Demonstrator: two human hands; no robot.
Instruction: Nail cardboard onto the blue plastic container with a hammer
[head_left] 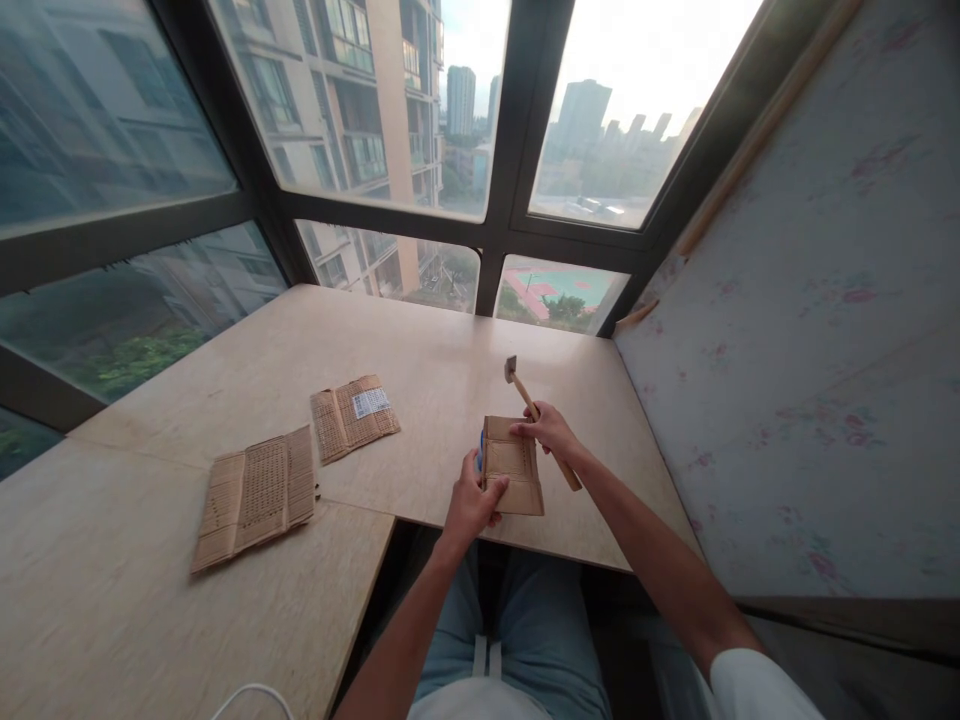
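Observation:
A small folded piece of brown cardboard (511, 465) is held up near the table's front edge. My left hand (471, 498) is closed on its lower left side, thumb on the front face. Something blue (481, 448) peeks out along the cardboard's left edge; most of it is hidden, so I cannot tell what it is. My right hand (553, 430) is wrapped round the wooden handle of a hammer (525, 395), its metal head pointing up and away. The right thumb also presses on the upper right of the cardboard.
Left on the pale table (435, 385) lie a larger flattened cardboard piece (259, 490) and a smaller cardboard piece (345, 425) with a white label. A white cable (255, 688) crosses the near left. Windows close off the back, a floral-papered wall (795, 350) the right.

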